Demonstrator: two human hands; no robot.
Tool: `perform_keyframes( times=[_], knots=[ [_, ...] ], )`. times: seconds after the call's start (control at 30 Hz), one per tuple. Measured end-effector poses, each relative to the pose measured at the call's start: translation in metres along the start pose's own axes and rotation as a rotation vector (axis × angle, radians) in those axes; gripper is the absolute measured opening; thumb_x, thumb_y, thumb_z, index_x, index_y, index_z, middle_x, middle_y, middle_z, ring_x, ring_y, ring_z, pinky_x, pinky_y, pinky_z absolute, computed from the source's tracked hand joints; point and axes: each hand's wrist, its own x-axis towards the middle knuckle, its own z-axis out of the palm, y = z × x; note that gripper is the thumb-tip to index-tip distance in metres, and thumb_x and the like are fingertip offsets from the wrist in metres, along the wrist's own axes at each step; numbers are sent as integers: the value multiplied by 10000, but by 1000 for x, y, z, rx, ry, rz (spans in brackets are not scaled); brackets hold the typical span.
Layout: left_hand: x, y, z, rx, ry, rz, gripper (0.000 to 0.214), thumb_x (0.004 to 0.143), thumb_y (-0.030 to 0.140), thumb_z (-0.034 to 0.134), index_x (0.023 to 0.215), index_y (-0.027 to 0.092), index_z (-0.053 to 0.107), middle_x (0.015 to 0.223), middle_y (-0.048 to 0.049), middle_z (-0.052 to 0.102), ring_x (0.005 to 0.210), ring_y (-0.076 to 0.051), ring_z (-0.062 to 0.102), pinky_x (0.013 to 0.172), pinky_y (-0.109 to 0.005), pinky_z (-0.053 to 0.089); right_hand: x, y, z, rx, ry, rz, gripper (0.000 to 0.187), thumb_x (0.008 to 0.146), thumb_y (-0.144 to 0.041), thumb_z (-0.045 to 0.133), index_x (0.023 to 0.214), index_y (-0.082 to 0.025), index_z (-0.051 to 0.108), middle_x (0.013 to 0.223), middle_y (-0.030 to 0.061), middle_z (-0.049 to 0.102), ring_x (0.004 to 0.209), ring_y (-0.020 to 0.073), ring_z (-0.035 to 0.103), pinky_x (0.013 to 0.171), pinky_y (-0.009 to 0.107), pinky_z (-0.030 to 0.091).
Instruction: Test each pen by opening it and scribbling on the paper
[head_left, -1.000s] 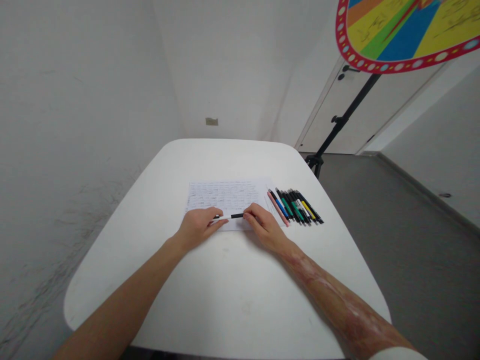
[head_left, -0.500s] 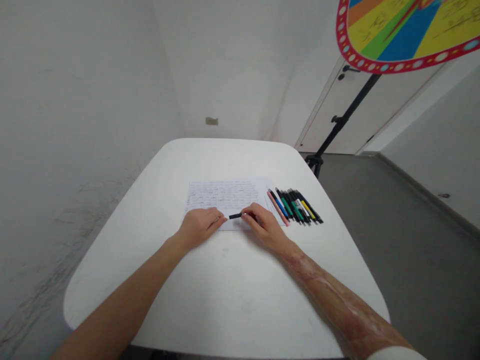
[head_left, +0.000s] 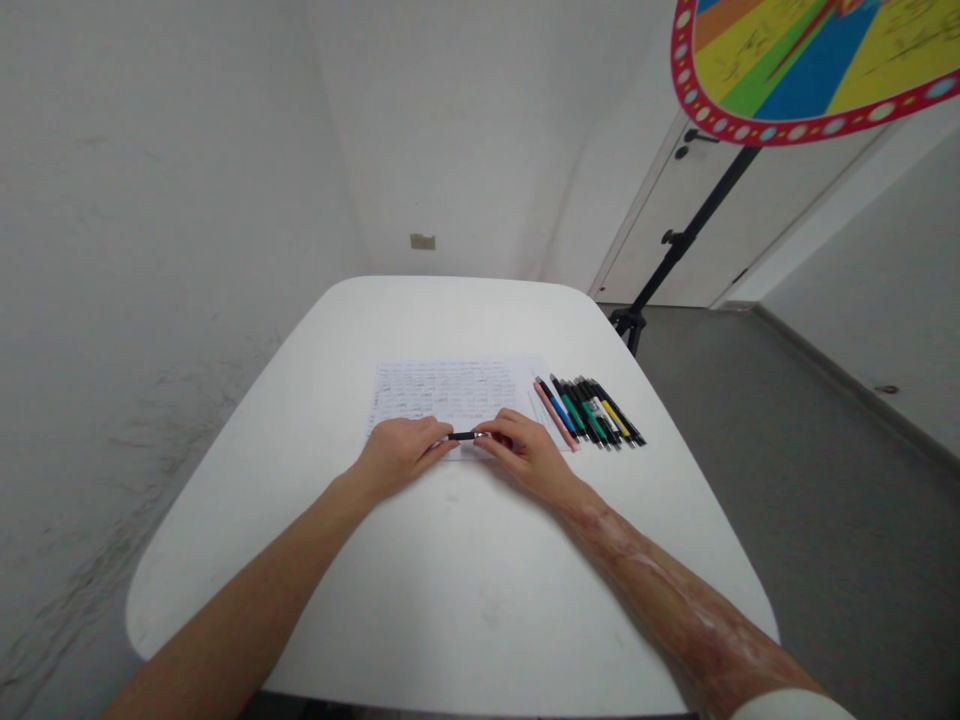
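Observation:
A dark pen [head_left: 463,436] lies level between my two hands, just over the near edge of a sheet of handwritten paper [head_left: 450,385]. My left hand [head_left: 405,448] pinches its left end between thumb and fingers. The right end is gripped by the thumb and fingertips of my right hand [head_left: 521,448]. My fingers cover both ends of the pen, so only its middle shows. Right of the paper, a row of pens [head_left: 592,412] in black, green, blue, yellow and pink lies side by side on the table.
The white table [head_left: 480,580] has rounded corners and stands close to the walls. A colourful prize wheel [head_left: 795,70] on a black stand [head_left: 697,220] rises beyond the table's right side, before a white door [head_left: 667,210]. Grey floor [head_left: 840,430] lies to the right.
My right hand has moved slightly left, toward my left hand. The gap between the dark piece and my left fingertips has closed.

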Motion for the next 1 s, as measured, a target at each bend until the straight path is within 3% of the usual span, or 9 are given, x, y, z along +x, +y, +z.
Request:
perform_keyframes(
  times=[0.13,0.27,0.4,0.77,1.0],
  knots=[
    [1,1,-1,2,19,21,358,1183,463,477,1114,227,737,859,-14,736,741,-157,687,673,-276,456,-1,2,0,19,22,-10,249,1115,-421,669,1218,-275,842,956,54,738,808,194,660,735,353,519],
    [2,2,-2,23,57,25,365,1186,445,479,1076,208,734,858,-20,741,730,-155,684,661,-285,450,-1,1,1,79,89,-27,258,1120,-365,650,1278,-286,839,1082,91,805,982,234,745,865,401,585],
    [2,3,-3,4,59,7,354,1182,437,483,1079,209,735,865,-23,747,750,-158,699,673,-284,469,-1,2,2,119,148,-23,241,1101,-337,675,1269,-295,843,1127,98,832,1030,254,767,918,437,605],
    [2,5,-3,27,52,18,309,1194,365,448,1264,217,710,1022,-57,791,895,-197,756,776,-318,552,-4,0,3,63,141,55,165,1070,-337,674,1144,-260,800,1029,81,797,850,223,706,745,374,585],
    [4,7,-5,41,78,15,269,1188,340,473,1249,195,692,1028,-62,792,904,-205,758,789,-328,557,-1,3,3,62,200,7,235,1102,-303,637,1239,-285,828,1059,91,778,978,251,723,837,412,591]
  ],
)
